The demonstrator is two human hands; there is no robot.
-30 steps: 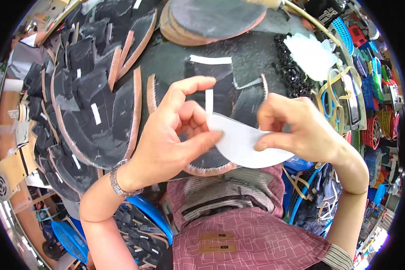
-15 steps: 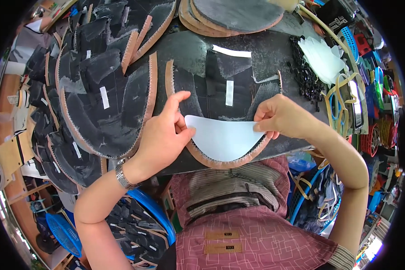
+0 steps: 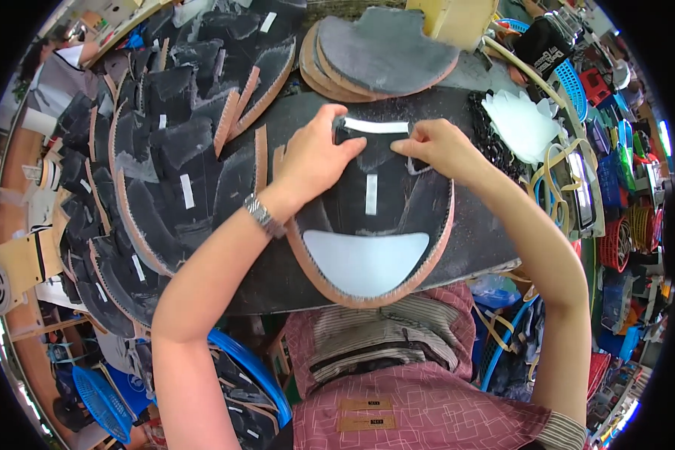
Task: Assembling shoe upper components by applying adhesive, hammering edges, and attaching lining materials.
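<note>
- Two hands at my black shoe upper piece: left hand and right hand each pinch the white strip.
- Pale crescent patch lies below.

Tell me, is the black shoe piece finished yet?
Not yet. The pale blue patch and a small white strip already lie on the black piece. The left hand and right hand touch the top white strip.
</note>
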